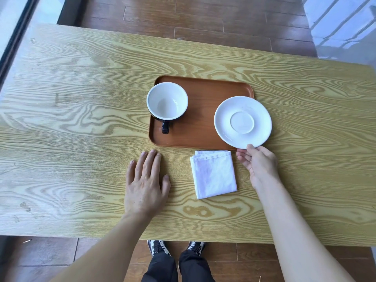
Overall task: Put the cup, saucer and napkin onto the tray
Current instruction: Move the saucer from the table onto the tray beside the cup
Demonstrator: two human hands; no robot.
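A brown tray (203, 127) lies in the middle of the wooden table. A cup (166, 102), white inside and dark outside with its handle pointing toward me, stands on the tray's left part. My right hand (257, 161) pinches the near rim of a white saucer (243, 122), which overlaps the tray's right edge; whether it rests on the tray or is held above it, I cannot tell. A folded white napkin (213, 174) lies on the table just in front of the tray. My left hand (146, 182) lies flat and empty on the table, left of the napkin.
The wooden table (81, 119) spreads wide on both sides of the tray. Its near edge is just above my shoes (177, 248). Beyond the far edge there is a brown plank floor (203, 21).
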